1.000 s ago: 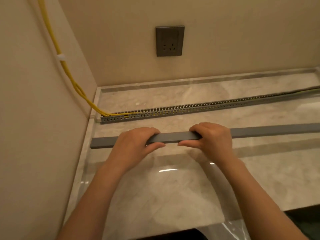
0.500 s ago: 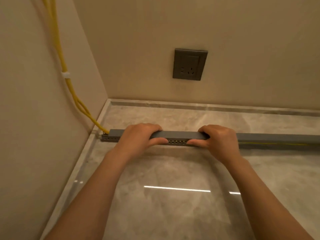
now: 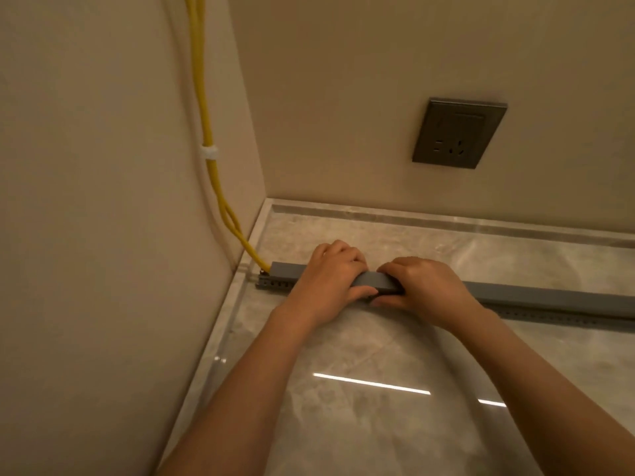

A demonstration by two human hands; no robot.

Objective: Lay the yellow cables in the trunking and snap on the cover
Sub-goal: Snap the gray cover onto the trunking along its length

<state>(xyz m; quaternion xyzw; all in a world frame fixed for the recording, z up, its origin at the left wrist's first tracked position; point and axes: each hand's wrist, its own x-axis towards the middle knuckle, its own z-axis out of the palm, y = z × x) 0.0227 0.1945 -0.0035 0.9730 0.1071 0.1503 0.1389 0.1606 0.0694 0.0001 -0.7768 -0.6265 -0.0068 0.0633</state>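
A long grey cover lies on top of the slotted grey trunking, which runs along the marble floor from the left wall off to the right. Yellow cables come down the left wall and enter the trunking's left end under the cover. My left hand and my right hand sit close together on the cover, fingers over its top and thumbs at its near side. The cables inside the trunking are hidden.
A white clip holds the cables to the left wall. A dark wall socket sits on the back wall above the floor. A marble skirting runs along the back wall. Glossy marble floor lies nearer me.
The cover went from lying on the floor in front of the trunking to sitting on top of it. My hands have since moved closer together on it, and the view has moved nearer.
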